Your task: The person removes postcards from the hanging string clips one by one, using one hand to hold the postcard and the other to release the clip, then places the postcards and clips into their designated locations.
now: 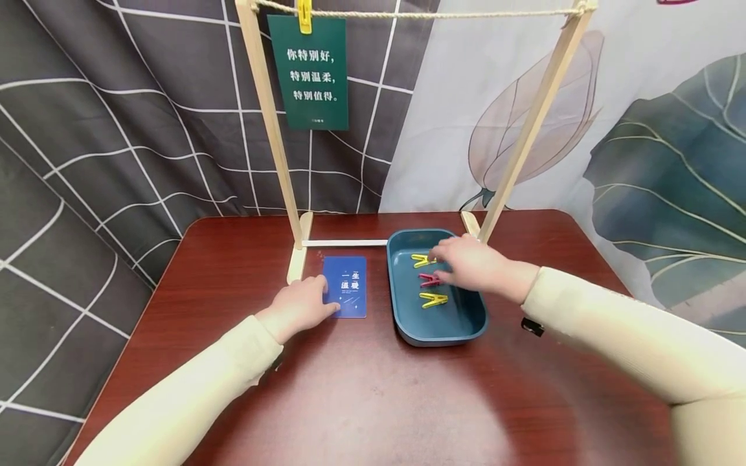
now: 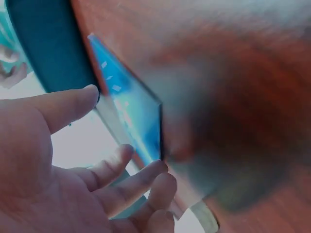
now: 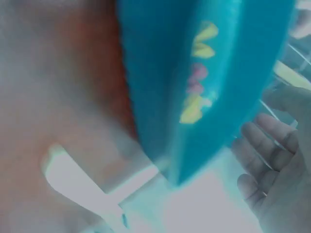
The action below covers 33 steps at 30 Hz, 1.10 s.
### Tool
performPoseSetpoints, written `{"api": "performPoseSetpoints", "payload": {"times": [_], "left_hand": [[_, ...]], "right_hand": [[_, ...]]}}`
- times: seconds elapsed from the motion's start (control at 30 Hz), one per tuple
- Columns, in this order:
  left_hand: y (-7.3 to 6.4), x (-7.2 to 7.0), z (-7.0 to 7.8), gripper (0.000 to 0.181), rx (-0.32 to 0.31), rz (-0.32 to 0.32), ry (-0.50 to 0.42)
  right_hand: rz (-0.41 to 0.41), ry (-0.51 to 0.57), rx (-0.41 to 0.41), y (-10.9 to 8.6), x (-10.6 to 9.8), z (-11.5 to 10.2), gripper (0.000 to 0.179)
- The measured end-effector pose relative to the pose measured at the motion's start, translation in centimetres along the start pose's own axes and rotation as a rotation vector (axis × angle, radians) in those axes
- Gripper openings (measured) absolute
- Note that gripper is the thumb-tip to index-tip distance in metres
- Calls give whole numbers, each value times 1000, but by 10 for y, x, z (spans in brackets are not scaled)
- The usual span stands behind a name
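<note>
A blue card (image 1: pixel 353 294) with white writing lies on the table. My left hand (image 1: pixel 298 305) is at its left side, thumb and fingers apart, thumb over the lower left corner. In the left wrist view the fingertips are close to the card (image 2: pixel 133 109), with nothing pinched. My right hand (image 1: pixel 476 265) reaches over the right side of a blue tray (image 1: pixel 438 341), fingers loosely bent. Near its fingertips in the tray lie a pink clothespin (image 1: pixel 428 280), a yellow clothespin (image 1: pixel 420 261) and another yellow clothespin (image 1: pixel 434 300). The right wrist view shows that hand's fingers apart and holding nothing.
Behind stands a wooden frame (image 1: pixel 267 120) with a rope (image 1: pixel 443 13) strung across its top. A dark green card (image 1: pixel 311 77) hangs from the rope by a yellow clothespin (image 1: pixel 305 16). Patterned cloth (image 1: pixel 175 129) hangs behind the table (image 1: pixel 361 401).
</note>
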<state>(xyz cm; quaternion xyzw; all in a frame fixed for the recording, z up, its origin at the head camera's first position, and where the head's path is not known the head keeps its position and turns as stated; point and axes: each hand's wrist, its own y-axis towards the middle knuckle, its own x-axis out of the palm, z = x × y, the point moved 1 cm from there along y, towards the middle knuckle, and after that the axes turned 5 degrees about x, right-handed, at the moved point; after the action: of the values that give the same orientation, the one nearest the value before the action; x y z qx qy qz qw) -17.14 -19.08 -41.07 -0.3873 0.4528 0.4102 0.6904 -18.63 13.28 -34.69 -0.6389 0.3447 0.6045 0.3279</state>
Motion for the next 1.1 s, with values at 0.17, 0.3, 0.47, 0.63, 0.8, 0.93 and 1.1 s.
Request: {"api": "performPoseSetpoints", "payload": {"times": [0.17, 0.3, 0.47, 0.63, 0.8, 0.93, 1.1], "left_hand": [[18, -19, -4, 36, -4, 91, -145], [35, -41, -1, 32, 2, 256, -346], [55, -69, 15, 33, 25, 467, -827], [72, -93, 34, 38, 40, 568, -1407], [86, -112, 50, 42, 62, 605, -1756], [99, -124, 55, 49, 89, 651, -1846], [110, -137, 59, 45, 82, 691, -1944]], "right_hand": [[144, 18, -5, 11, -51, -1, 25], [331, 25, -60, 22, -96, -6, 25], [534, 48, -83, 41, -151, -19, 28], [731, 69, -56, 68, -198, -32, 31], [864, 61, 40, 100, -234, -44, 37], [817, 78, 188, 125, -255, -57, 54], [648, 157, 307, 153, -269, -75, 62]]}}
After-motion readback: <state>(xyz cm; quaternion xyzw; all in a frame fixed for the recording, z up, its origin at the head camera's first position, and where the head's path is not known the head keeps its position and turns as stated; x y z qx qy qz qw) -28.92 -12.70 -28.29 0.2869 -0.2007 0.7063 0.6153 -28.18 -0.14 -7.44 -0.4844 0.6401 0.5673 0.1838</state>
